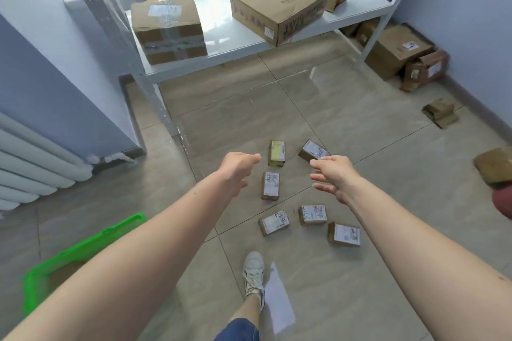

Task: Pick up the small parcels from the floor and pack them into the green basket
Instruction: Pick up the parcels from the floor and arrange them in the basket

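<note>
Six small parcels [303, 191] lie on the floor tiles at frame centre. One green basket [69, 260] sits lower left. Left hand [237, 171] and right hand [332, 177] hover above, fingers loosely spread, holding nothing.

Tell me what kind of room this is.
Probably a small parcel storeroom or sorting room. Taped cardboard boxes with shipping labels sit on a white metal shelf rack, more boxes lie along the wall, and small labelled parcels lie scattered on the tiled floor.
</note>
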Demonstrator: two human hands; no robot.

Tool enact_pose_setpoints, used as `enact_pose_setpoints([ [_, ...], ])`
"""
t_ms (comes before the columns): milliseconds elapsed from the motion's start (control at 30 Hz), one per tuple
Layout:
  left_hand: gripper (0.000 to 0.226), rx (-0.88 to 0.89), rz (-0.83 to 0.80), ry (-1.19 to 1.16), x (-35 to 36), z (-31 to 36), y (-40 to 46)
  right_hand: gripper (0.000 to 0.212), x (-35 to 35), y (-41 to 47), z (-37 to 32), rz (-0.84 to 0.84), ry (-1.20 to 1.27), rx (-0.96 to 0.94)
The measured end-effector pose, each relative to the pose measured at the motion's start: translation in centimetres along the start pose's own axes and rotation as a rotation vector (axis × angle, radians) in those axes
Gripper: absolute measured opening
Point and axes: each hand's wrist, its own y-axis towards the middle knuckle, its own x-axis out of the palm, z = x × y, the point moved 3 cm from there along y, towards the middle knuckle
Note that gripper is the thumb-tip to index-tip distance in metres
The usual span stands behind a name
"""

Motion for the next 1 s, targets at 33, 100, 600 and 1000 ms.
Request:
enact_pose_setpoints([
  [33, 0.041, -0.009, 0.003, 0.003, 0.6, 0.8, 1.3, 0.035, 0.0, 1.5, -0.9, -0.009, -0.004, 0.006],
  [100, 0.04, -0.028, 0.013, 0.013, 1.9, 2.1, 4.0, 0.035, -0.1, 4.2, -2.1, -0.037, -0.011, 0.021],
  [600, 0.037, -0.082, 0.122, 0.14, 14.1, -3.3, 30.7, 0.06, 1.2, 31.4, 5.7, 0.022, -0.236, 0.012],
  [1000, 0.056, 0.044, 0.146, 0.323, 19.0, -13.5, 56.2, 0.045, 9.5, 58.4, 17.6, -0.087, -0.345, -0.006],
])
